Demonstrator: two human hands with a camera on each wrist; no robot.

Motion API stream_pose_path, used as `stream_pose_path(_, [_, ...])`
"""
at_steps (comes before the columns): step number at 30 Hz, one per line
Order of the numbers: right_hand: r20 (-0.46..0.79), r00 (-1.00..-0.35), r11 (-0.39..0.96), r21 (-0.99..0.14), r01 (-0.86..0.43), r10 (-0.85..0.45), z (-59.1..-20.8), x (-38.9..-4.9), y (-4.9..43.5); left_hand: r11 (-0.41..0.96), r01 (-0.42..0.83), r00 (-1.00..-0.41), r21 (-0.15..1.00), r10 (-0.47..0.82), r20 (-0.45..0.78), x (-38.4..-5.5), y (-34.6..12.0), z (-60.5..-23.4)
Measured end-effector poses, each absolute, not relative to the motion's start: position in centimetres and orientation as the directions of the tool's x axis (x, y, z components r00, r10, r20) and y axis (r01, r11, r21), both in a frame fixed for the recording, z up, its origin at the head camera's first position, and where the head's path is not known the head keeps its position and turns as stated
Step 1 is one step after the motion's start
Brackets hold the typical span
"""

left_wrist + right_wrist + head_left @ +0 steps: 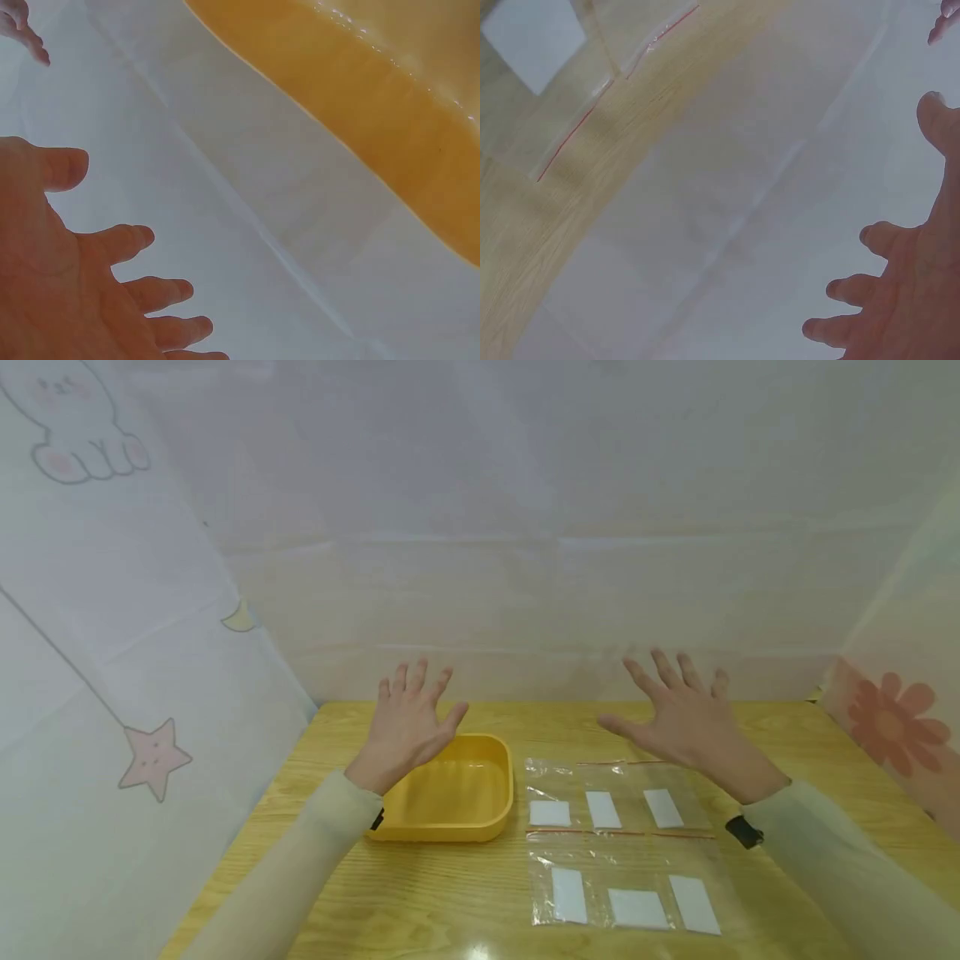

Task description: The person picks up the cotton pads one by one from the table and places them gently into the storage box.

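Hovering with fingers apart, the left hand (407,727) is seen near the yellow tray (465,789), the right hand (692,725) near the clear bags (596,852). Tray and bags are shown together only in the head view.

Table (420,902): pale yellow wood, grain plain to see. We note a glare spot (477,952) on its near part, well short of the left fingers (417,677). Yellow tub (457,832) sits flat on it, open side up, on our side of those fingers. Clear bags (543,852) lie right of the tub, on our side of the right fingers (666,670), in two rows, red lines (562,832) along far edges. We count three white rectangles (637,908) per row; far row nearer the fingers.
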State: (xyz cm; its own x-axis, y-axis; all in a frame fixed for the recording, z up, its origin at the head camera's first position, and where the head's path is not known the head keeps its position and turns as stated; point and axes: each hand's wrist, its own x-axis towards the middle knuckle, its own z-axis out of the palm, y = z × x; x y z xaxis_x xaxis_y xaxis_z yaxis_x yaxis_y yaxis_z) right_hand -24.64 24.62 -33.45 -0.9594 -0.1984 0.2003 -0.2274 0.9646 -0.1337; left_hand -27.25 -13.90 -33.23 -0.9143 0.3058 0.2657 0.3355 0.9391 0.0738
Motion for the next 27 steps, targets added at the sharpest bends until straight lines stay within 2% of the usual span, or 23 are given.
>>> stream_pose_path(17, [0.300, -0.922, 0.954, -0.094, -0.285, -0.246, -35.1, -19.9, 26.1, 0.929, 0.360, -0.898, 0.083, 0.321, 0.299, -23.5, -15.7, -34.1])
stream_pose_path(27, [0.343, -0.893, 0.927, -0.128, -0.353, -0.293, -36.8, -17.6, 27.5, 0.923, 0.374, -0.887, 0.092, 0.326, 0.327, -21.5, -16.5, -35.1])
